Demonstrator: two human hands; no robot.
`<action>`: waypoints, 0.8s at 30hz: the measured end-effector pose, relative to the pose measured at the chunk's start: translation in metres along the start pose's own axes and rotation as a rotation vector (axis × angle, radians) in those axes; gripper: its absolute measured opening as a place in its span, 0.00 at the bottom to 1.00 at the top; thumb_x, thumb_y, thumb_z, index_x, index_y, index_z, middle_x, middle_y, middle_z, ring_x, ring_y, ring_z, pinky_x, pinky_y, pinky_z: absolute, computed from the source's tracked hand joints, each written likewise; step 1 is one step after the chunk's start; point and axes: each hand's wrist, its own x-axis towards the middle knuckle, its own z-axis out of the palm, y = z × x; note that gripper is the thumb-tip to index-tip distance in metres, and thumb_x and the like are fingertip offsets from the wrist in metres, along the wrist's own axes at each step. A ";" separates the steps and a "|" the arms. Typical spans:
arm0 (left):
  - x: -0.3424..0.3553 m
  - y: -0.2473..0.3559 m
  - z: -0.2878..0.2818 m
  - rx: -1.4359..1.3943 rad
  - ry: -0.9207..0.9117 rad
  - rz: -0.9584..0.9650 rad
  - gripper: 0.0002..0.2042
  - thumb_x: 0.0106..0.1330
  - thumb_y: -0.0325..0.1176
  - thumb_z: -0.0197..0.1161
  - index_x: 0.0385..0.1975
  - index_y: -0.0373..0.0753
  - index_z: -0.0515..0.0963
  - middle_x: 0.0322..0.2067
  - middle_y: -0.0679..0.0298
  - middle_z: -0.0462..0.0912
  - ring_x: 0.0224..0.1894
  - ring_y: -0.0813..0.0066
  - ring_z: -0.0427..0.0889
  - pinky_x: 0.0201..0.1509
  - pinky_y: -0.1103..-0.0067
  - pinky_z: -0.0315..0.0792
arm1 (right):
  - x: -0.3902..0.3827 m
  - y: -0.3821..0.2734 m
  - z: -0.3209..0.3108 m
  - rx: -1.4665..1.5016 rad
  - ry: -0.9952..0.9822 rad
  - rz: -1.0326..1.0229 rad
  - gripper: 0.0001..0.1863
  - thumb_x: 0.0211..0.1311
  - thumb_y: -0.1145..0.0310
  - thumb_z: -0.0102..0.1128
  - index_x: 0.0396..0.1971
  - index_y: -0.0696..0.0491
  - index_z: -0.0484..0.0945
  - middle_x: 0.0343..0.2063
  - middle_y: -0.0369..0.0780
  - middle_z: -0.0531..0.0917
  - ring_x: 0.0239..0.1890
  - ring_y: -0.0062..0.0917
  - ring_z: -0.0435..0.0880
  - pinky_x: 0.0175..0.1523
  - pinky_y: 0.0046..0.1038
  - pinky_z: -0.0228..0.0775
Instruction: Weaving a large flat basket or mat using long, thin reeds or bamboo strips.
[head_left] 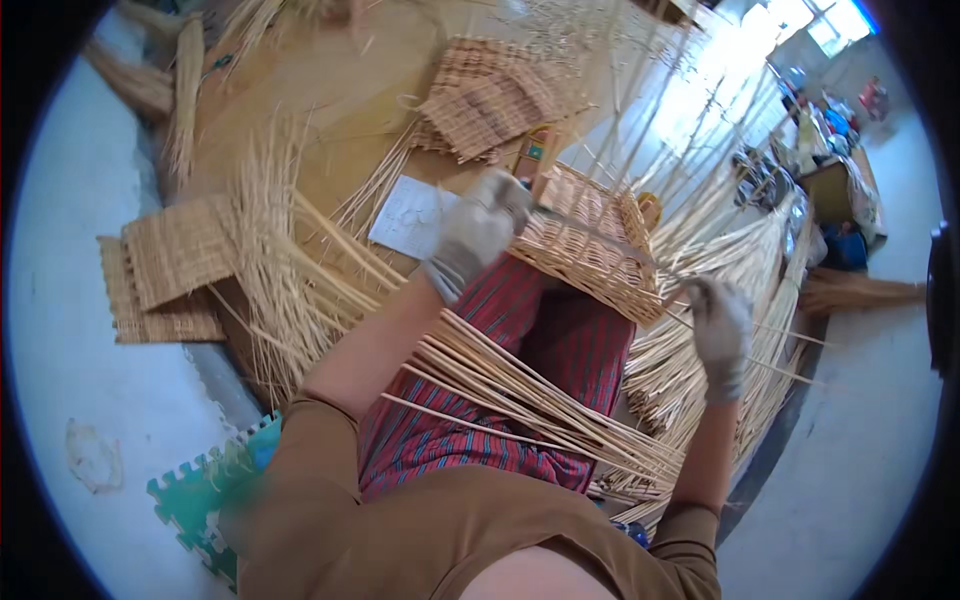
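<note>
Closest to the lens is the person's brown top point(400, 530), filling the lower edge, with both bare forearms running up out of its sleeves. Just past it lies a lap covered in red striped cloth point(470, 440), and a loose sheaf of pale long reeds point(530, 390) slants across the thighs from upper left toward the lower right.

The left hand point(478, 232), in a grey work glove, is curled shut on the near rim of a half-woven wicker basket point(600, 245) that rests on the knees, tilted, its open weave facing the camera. The right hand point(722, 330), gloved the same, sits just off the basket's right corner with its fingers closed around a thin reed strand point(780, 335) that runs out to the right; how tightly it pinches is hard to judge, since the glove blurs there.

To the left of the lap a green foam mat point(200, 490) shows a jigsaw edge on the pale floor. Beyond the basket a white paper sheet point(408, 215) lies on a brown board. Flat woven mats point(175, 265) are stacked at the left, and more woven panels point(485, 100) lie farther back. Bundles of upright stakes point(740, 250) fan out to the right of the basket. Far off, near a bright window, stands a cluttered table point(835, 185).
</note>
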 end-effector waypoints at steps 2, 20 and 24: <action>0.025 -0.013 -0.015 0.209 0.120 0.098 0.04 0.72 0.31 0.60 0.39 0.38 0.74 0.26 0.69 0.77 0.30 0.84 0.73 0.36 0.80 0.72 | 0.008 0.027 -0.001 -0.018 -0.047 0.109 0.08 0.64 0.64 0.61 0.32 0.53 0.82 0.29 0.41 0.81 0.38 0.39 0.80 0.52 0.38 0.66; 0.059 -0.026 -0.009 -0.198 -0.383 -0.168 0.13 0.76 0.32 0.55 0.55 0.36 0.78 0.39 0.63 0.85 0.42 0.76 0.85 0.51 0.77 0.81 | -0.006 0.078 0.023 0.174 -0.140 0.059 0.23 0.65 0.72 0.55 0.58 0.35 0.81 0.33 0.37 0.85 0.36 0.32 0.84 0.41 0.31 0.77; 0.063 -0.024 -0.013 -0.204 -0.384 -0.202 0.12 0.75 0.31 0.57 0.53 0.36 0.80 0.40 0.61 0.86 0.42 0.74 0.86 0.50 0.77 0.82 | -0.005 0.080 0.023 0.179 -0.169 0.050 0.24 0.65 0.73 0.56 0.56 0.30 0.82 0.35 0.38 0.86 0.33 0.32 0.85 0.39 0.30 0.79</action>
